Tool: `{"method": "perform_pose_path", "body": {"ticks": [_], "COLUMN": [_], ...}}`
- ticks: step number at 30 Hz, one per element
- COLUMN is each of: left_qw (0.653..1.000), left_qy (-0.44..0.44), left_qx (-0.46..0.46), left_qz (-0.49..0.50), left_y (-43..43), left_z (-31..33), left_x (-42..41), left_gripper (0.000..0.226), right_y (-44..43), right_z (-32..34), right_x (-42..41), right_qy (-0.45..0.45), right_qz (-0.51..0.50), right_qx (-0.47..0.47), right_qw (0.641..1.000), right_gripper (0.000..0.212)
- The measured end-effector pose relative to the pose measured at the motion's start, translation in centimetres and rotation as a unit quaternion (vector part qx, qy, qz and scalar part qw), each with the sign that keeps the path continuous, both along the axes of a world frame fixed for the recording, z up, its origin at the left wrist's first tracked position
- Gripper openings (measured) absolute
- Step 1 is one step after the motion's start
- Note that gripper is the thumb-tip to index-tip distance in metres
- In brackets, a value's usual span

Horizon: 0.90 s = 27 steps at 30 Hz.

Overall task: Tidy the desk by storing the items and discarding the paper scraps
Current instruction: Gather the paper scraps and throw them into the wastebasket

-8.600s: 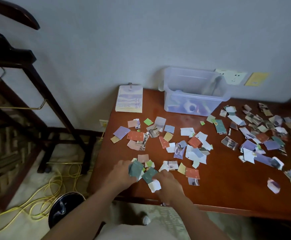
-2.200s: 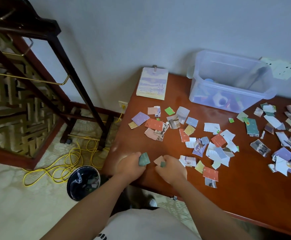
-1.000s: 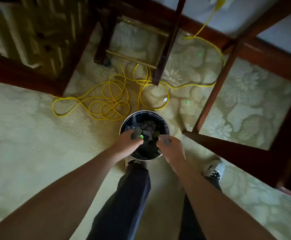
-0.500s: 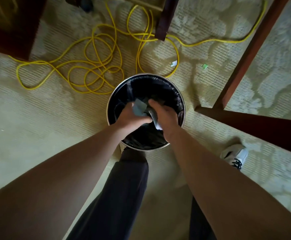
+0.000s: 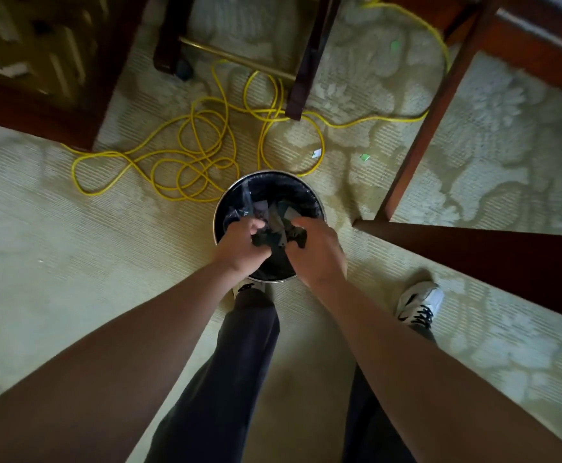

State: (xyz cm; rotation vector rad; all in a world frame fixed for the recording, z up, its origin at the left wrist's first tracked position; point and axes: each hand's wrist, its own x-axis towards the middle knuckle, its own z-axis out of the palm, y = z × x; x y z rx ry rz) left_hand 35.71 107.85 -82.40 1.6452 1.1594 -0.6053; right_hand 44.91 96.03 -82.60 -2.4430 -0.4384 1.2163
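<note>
Now the left hand and right hand have come down over the bin, each grip still curled round paper scraps, so discarding looks imminent.

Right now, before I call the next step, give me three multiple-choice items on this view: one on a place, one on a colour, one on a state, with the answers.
1. Where are the left hand and right hand?
A) on the desk top
B) above the mouth of the bin
C) on a chair seat

2. What colour is the cable coiled behind the bin?
A) red
B) black
C) yellow

3. How does the bin stand?
A) upright, uncovered, with a dark liner
B) tipped on its side
C) shut under a lid

Answers:
1 B: both hands sit over the bin's opening, gripping paper scraps.
2 C: yellow loops lie on the carpet.
3 A: its round rim faces up, with the liner and scraps visible inside.
</note>
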Motion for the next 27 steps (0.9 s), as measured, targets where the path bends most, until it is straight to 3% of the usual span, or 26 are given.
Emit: {"method": "perform_pose_path", "body": {"ticks": [4, 16, 27], "left_qw": [1.0, 0.984, 0.96], "left_qy": [-0.022, -0.12, -0.195], "left_qx": [0.014, 0.092, 0.134], "left_qz": [-0.016, -0.098, -0.147], "left_y": [-0.8, -4.9, -11.2], "left_z": [7.0, 30.8, 41.0], "left_x": [0.4, 5.1, 12.9], "left_gripper": [0.046, 0.029, 0.021], "right_y": [-1.9, -7.7, -15.2], "right_z": [7.9, 32.0, 42.5], "right_x": [1.2, 6.2, 11.9], "right_qy": [-0.036, -0.106, -0.187], "right_qz": [0.047, 0.007, -0.037], "right_qx": [0.019, 0.082, 0.161], "right_qw": [0.998, 0.991, 0.968], "right_gripper": [0.043, 0.034, 0.03]}}
